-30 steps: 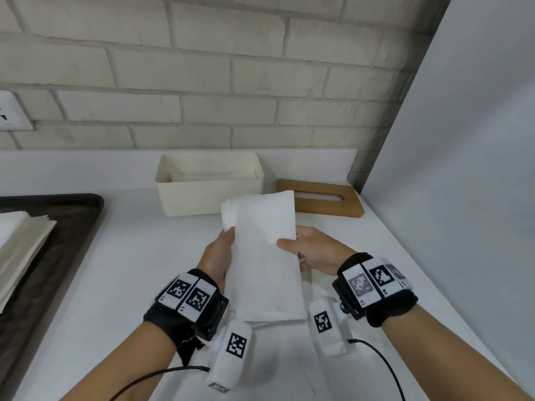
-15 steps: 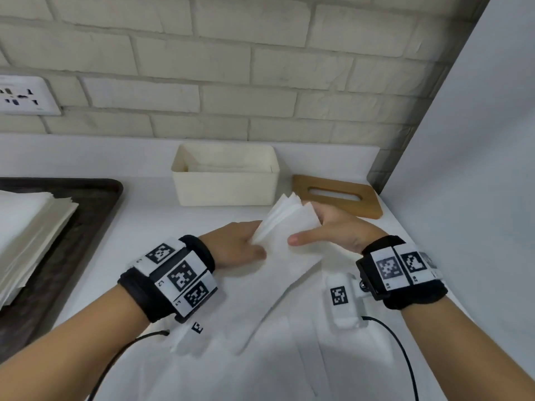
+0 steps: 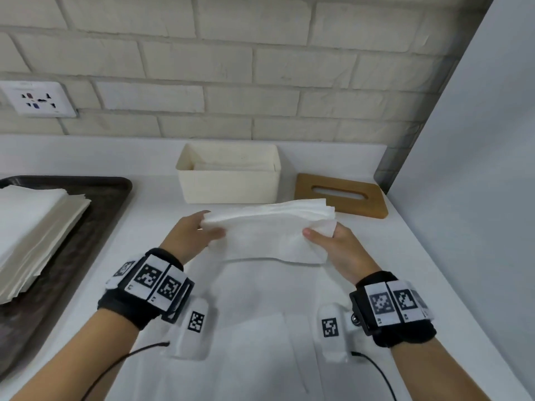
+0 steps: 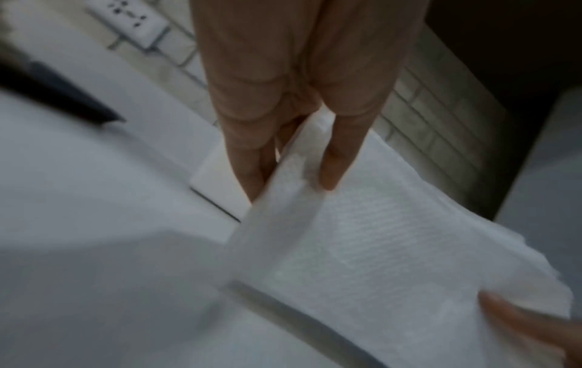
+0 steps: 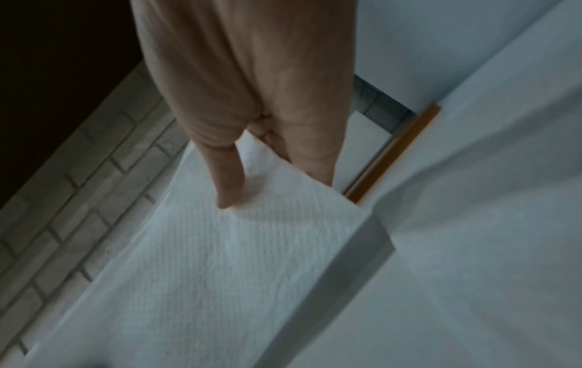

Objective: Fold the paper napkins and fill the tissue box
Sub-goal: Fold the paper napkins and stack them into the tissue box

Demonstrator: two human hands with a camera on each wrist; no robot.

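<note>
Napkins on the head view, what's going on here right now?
A person holds a folded stack of napkins above the counter, the left hand pinching its left end and the right hand its right end. The open tissue box sits just behind, with napkins already inside, and its wooden lid lies beside it. More unfolded napkins wait on the dark tray.

**Open counter in front, box and lid at the back**

The white counter (image 3: 162, 279) lies open between the dark tray (image 3: 95, 227) on the left and the grey wall panel (image 3: 477, 198) on the right. At the back, the cream tissue box (image 3: 228, 186) and the wooden lid (image 3: 341, 199) just beside it stand before the brick wall (image 3: 260, 68). The tray carries a napkin stack (image 3: 31, 227).
</note>
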